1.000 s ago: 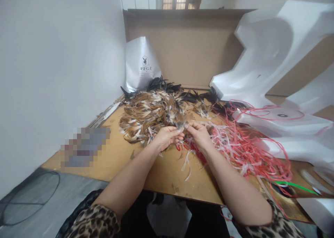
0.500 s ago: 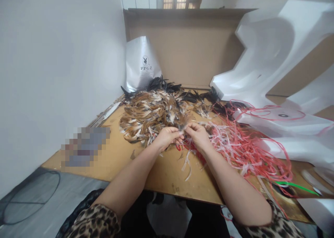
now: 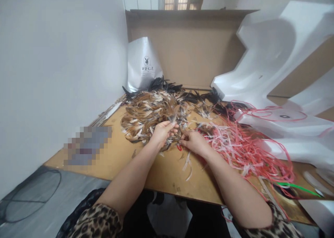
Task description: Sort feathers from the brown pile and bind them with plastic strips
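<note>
My left hand (image 3: pixel 162 133) is closed in a pinch on the base of a brown feather (image 3: pixel 174 113), which points up and away from me. Just to its right, my right hand (image 3: pixel 195 141) has its fingertips pressed together low over the table, beside some loose feathers. What those fingertips hold, if anything, is too small to tell. A broad pile of brown and white feathers (image 3: pixel 141 116) lies behind and left of both hands, with black feathers (image 3: pixel 159 84) along its far side. Right of my right hand spreads a tangle of pink and white strips (image 3: pixel 235 147).
On the wooden table (image 3: pixel 156 172), a white bag (image 3: pixel 143 65) stands against a cardboard panel (image 3: pixel 198 46). White curved pieces (image 3: pixel 268 57) rise at the right. A pale wall (image 3: pixel 65 57) closes the left side. A green strip (image 3: pixel 297 188) lies near the right corner.
My hands have come apart. The left moved slightly up and left with a feather in its pinch; the right dropped a little lower, towards the table.
</note>
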The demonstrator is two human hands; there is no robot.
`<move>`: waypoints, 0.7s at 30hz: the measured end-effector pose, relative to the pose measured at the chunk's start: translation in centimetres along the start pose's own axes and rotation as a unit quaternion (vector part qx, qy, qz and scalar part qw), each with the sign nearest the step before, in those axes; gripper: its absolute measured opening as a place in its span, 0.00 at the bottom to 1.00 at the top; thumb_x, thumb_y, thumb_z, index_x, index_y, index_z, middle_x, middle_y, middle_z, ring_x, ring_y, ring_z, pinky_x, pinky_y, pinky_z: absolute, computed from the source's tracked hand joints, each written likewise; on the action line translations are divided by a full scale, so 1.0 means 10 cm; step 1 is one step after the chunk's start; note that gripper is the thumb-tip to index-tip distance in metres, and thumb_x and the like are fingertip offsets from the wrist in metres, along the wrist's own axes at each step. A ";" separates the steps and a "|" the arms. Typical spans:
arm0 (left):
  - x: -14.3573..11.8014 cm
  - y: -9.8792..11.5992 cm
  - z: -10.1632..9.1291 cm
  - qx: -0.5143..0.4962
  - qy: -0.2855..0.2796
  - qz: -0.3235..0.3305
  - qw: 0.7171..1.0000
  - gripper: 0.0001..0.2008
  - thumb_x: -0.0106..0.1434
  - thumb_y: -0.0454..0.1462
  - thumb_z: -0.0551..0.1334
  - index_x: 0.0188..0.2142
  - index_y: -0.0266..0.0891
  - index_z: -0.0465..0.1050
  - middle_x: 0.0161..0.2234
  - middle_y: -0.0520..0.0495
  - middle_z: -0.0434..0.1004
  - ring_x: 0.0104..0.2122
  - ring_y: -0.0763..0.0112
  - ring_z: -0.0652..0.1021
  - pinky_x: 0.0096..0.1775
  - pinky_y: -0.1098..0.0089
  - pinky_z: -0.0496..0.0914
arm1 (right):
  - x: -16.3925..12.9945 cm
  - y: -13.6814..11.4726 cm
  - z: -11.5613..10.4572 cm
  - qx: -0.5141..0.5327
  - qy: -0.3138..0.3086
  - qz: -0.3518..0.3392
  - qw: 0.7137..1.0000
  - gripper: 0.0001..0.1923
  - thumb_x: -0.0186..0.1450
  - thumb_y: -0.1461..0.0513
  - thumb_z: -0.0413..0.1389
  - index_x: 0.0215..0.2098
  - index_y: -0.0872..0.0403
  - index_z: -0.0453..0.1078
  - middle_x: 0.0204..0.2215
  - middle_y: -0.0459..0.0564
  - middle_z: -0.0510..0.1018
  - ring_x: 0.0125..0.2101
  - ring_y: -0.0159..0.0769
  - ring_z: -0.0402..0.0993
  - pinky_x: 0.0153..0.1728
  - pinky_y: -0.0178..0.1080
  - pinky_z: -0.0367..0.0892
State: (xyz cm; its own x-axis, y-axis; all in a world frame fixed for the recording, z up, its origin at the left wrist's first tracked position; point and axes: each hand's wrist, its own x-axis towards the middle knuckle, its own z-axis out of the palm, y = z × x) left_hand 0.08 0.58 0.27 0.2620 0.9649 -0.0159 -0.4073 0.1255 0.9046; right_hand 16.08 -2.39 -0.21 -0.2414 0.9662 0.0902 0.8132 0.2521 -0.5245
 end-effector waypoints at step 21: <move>-0.08 0.01 0.02 -0.153 -0.173 -0.185 0.955 0.07 0.53 0.31 0.60 0.34 0.32 0.71 0.30 0.44 0.75 0.25 0.80 0.74 0.24 0.84 0.65 | 0.06 -0.05 -0.07 0.591 0.058 0.055 0.803 0.08 0.49 0.59 0.60 0.23 0.56 0.69 0.17 0.42 0.68 0.17 0.22 0.58 0.18 0.28 0.50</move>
State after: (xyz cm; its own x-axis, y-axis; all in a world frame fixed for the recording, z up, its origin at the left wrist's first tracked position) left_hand -0.03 -0.26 0.40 0.6891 0.7146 -0.1207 -0.4536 0.5551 0.6972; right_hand 15.91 -1.85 0.67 -0.0969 0.9948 0.0309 -0.2604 0.0046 -0.9655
